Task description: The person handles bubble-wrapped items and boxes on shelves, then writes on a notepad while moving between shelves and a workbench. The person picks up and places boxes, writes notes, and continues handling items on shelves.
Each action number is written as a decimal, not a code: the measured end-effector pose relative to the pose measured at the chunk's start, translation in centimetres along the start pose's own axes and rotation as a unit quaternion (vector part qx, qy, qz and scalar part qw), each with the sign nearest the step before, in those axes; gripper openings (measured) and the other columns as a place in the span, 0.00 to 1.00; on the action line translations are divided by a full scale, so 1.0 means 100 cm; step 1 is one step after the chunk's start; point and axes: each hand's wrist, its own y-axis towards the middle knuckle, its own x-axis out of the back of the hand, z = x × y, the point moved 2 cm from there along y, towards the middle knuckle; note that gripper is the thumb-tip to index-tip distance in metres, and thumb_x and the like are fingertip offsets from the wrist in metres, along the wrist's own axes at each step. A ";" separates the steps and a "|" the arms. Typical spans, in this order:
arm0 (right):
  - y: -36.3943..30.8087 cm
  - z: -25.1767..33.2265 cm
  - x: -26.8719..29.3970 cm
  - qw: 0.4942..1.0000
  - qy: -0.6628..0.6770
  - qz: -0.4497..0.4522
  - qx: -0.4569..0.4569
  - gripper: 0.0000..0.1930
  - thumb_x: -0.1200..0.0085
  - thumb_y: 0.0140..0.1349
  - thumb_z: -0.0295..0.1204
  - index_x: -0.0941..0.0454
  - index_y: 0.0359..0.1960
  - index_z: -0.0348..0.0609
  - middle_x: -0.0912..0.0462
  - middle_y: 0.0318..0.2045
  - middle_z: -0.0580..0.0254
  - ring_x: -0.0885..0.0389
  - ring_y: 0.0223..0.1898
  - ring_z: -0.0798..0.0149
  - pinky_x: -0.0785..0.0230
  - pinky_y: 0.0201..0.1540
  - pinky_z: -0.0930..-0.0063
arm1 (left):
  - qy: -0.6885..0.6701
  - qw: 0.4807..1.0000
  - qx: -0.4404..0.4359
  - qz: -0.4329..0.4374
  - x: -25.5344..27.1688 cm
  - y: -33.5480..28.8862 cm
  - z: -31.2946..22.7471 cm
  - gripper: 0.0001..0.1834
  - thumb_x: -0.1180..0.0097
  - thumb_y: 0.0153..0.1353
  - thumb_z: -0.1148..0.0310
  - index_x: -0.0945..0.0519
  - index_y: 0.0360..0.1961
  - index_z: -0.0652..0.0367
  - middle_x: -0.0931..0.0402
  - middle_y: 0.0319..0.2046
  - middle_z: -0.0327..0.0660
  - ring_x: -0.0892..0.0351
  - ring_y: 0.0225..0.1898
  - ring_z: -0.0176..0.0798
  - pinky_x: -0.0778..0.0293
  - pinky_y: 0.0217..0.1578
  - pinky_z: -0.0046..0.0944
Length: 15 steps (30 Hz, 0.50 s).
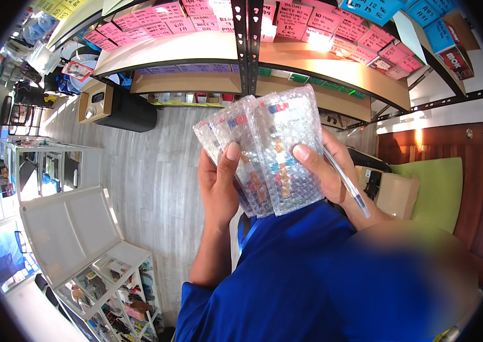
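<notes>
Flat bubble-wrapped packets are fanned out between my hands in front of my chest. My left hand [220,181] grips the left-hand packets [232,126], its thumb pressed on their front. My right hand [328,174] pinches the foremost bubble-wrapped packet [290,128] by its right edge, thumb on top. That packet overlaps the others. Through the clear wrap, orange-brown strips and small blue and red patches show; what is inside cannot be made out exactly. A clear pen [348,183] is also held by my right hand, slanting down across the palm side towards the wrist.
Ahead stand shelves [310,56] with rows of pink labelled boxes [347,28], split by a black perforated post [246,51]. A black bin-like box [130,111] stands on the grey floor. At left are glass display cases [107,279]; at right, a green chair [438,188].
</notes>
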 end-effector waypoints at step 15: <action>0.014 -0.038 0.006 0.969 -0.212 -0.036 0.118 0.33 0.33 0.71 0.34 0.33 0.73 0.35 0.18 0.61 0.50 0.20 0.61 0.64 0.28 0.65 0.67 | -0.048 0.994 0.097 0.015 -0.031 -0.001 0.019 0.34 0.55 0.82 0.46 0.34 0.74 0.63 0.25 0.65 0.49 0.25 0.66 0.43 0.29 0.66 0.45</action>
